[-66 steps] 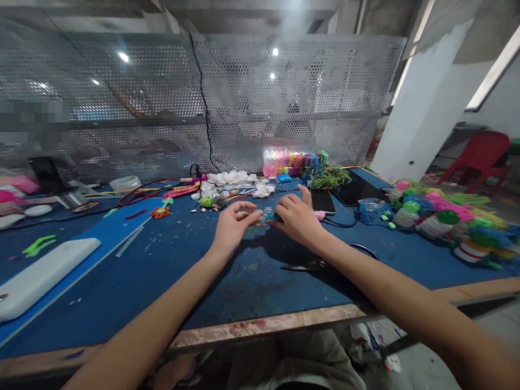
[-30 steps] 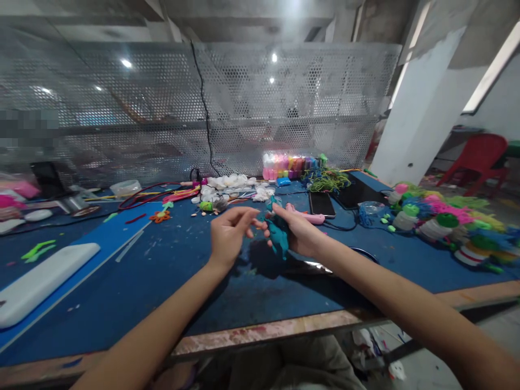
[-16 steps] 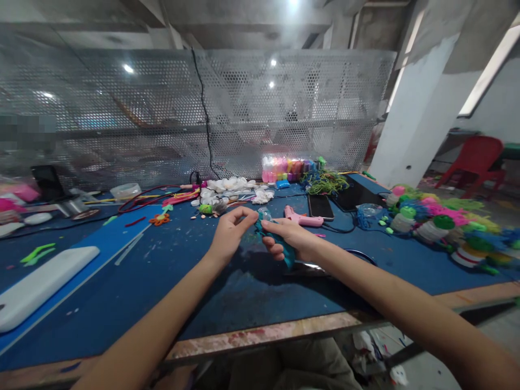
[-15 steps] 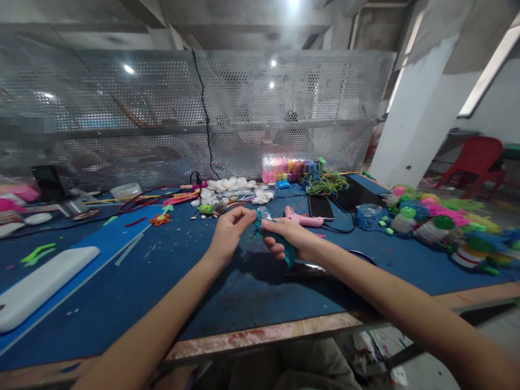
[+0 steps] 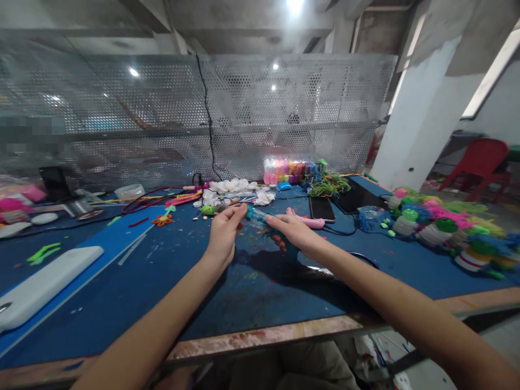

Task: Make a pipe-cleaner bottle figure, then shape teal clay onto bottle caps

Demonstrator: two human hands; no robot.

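Observation:
Above the table, both of my hands work on a small clear plastic packet (image 5: 257, 215) with teal, soft-looking stuff in it. My left hand (image 5: 222, 232) pinches its left end between thumb and fingertips. My right hand (image 5: 293, 232) is closed around the other end, and the teal part there is mostly hidden by the fingers. Just behind the right hand lies a pink glue gun (image 5: 312, 222). Below the right forearm is a shiny metal tool (image 5: 319, 271), partly covered, so its kind is unclear.
On the blue table (image 5: 162, 303) stand several bottles with coloured yarn tops (image 5: 441, 230) at right. A phone (image 5: 322, 208), green yarn (image 5: 330, 186) and colourful packets (image 5: 290, 170) lie behind. White pieces (image 5: 231, 187) sit at the back middle. A white case (image 5: 52, 284) lies at left.
My left hand has moved slightly left, away from the right hand. The clear plastic now stretches between them, with teal showing at its left end.

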